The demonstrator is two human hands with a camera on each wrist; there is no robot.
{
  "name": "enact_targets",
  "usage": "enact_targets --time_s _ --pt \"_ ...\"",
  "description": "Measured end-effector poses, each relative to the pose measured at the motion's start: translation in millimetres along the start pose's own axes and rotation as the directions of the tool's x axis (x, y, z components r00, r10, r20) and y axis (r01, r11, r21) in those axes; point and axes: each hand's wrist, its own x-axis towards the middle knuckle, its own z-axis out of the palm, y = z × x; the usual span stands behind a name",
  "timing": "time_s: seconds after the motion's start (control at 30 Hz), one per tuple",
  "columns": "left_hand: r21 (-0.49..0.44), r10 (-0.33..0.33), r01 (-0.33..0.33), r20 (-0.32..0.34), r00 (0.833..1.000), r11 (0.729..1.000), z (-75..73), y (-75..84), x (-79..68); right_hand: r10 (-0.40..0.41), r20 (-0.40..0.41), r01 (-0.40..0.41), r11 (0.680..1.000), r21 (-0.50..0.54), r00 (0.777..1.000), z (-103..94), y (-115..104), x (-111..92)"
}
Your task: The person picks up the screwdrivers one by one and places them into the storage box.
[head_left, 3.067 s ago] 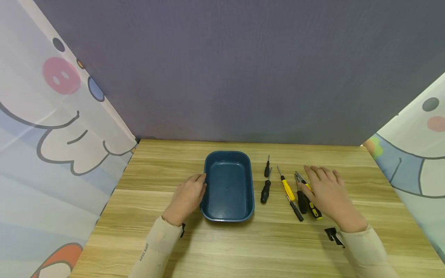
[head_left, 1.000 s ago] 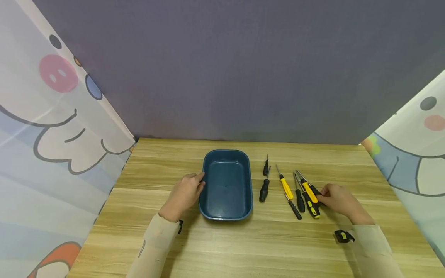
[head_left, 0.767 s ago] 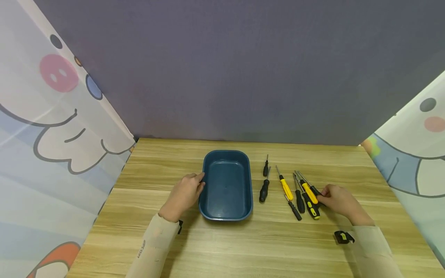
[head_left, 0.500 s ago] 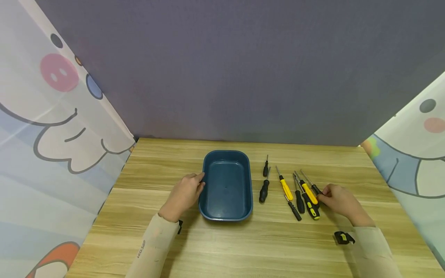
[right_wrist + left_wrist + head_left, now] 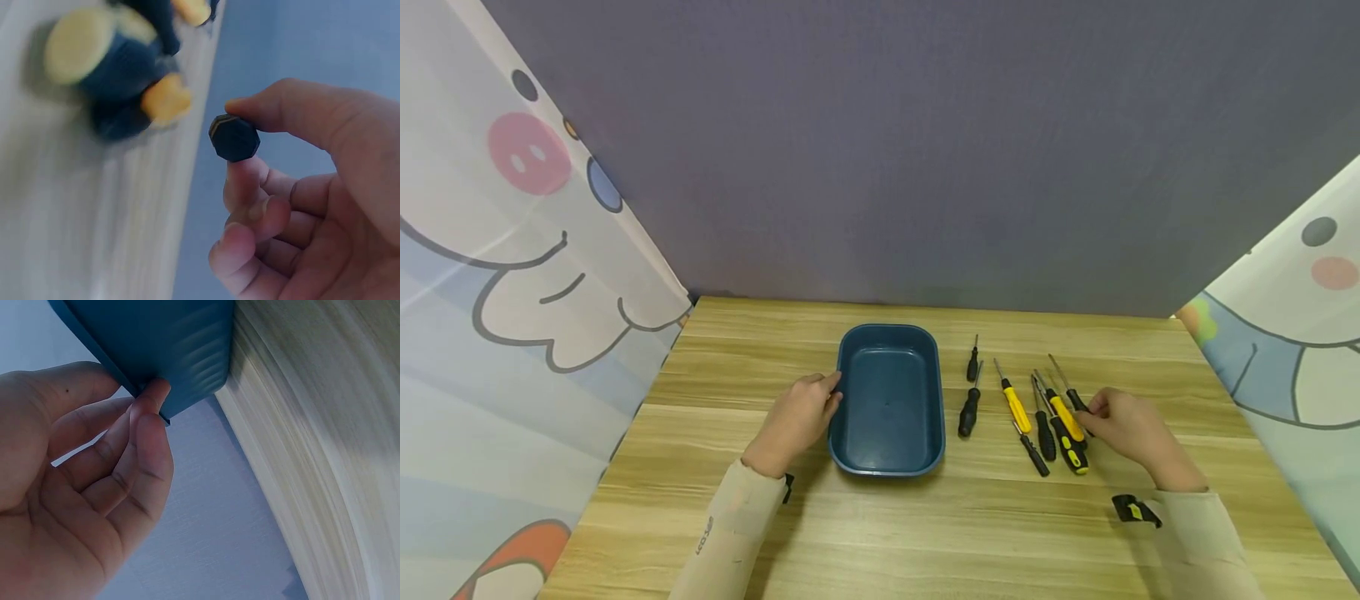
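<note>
My left hand (image 5: 797,421) pinches the left rim of a blue plastic box (image 5: 887,465). In the left wrist view, thumb and fingers meet on the edge of the box (image 5: 175,344). On the right, my right hand (image 5: 1131,429) pinches a black-handled screwdriver (image 5: 1077,400) near the handle's end, its shaft pointing away from me. The right wrist view has the handle's butt (image 5: 234,139) between thumb and fingers, apart from the tabletop. Just left of it lie a yellow-handled screwdriver (image 5: 1066,419), a black-and-yellow-handled tool (image 5: 1070,452) and a black-handled screwdriver (image 5: 1046,436).
Between box and pile lie a small black screwdriver (image 5: 973,365), a larger black one (image 5: 968,414), a yellow one (image 5: 1017,410) and a short black one (image 5: 1034,455). The wooden table (image 5: 925,542) meets a grey panel (image 5: 895,167) at the back.
My right hand came down from over the tools and took hold of the black-handled screwdriver, which has moved away from the yellow one beside it. My left hand and the box stay put.
</note>
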Motion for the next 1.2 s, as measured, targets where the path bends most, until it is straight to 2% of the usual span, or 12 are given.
enact_targets --time_s 0.43,0.83,1.07,1.2 --pt "-0.007 -0.005 0.005 0.009 1.0 1.0 -1.6 0.4 0.4 -0.044 -0.031 0.045 0.998 0.038 0.999 -1.7 -60 4" --pt "-0.01 -0.001 0.001 0.001 1.0 1.0 -1.1 -1.0 0.0 -0.12 -0.008 0.12 0.985 0.126 0.993 9.6 -109 20" --pt "-0.01 0.001 -0.001 0.006 1.0 1.0 -1.4 -1.1 0.4 -0.177 -0.035 0.18 0.976 0.123 0.984 20.4 -140 36" --pt "-0.017 -0.006 0.006 0.013 1.0 1.0 -2.4 -0.9 -0.1 -0.201 -0.018 0.201 0.97 0.135 0.98 31.3 -158 45"
